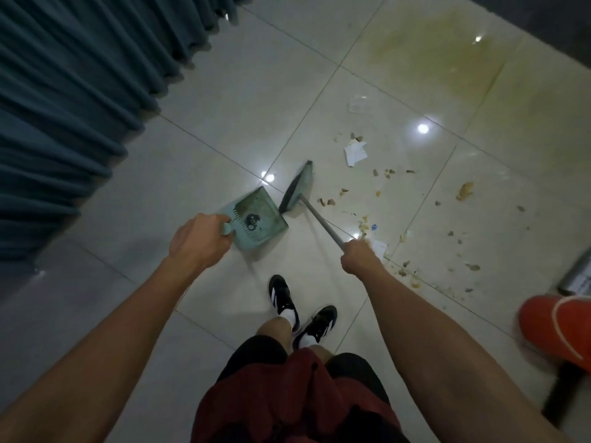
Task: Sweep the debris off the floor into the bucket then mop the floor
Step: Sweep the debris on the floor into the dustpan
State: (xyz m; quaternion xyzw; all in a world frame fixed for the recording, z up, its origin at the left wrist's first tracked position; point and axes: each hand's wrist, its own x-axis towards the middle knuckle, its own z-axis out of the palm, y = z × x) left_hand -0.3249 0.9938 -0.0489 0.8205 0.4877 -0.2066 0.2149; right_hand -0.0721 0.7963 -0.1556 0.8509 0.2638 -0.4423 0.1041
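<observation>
Sweeping underway: left hand [200, 239] grips the dustpan [259, 219], right hand [359, 255] clenches the broom [295, 190]; next, draw the right-of-centre debris [387, 174] in.

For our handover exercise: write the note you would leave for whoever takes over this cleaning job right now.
Left hand grips the dustpan handle; a little dark dirt is already in the pan.
Right hand holds the broom by its handle, head beside the pan's mouth.
Most debris, including torn paper, lies scattered to the right.
Yellowish stain unmopped.
Left: finish sweeping, empty the pan, mop.
</observation>
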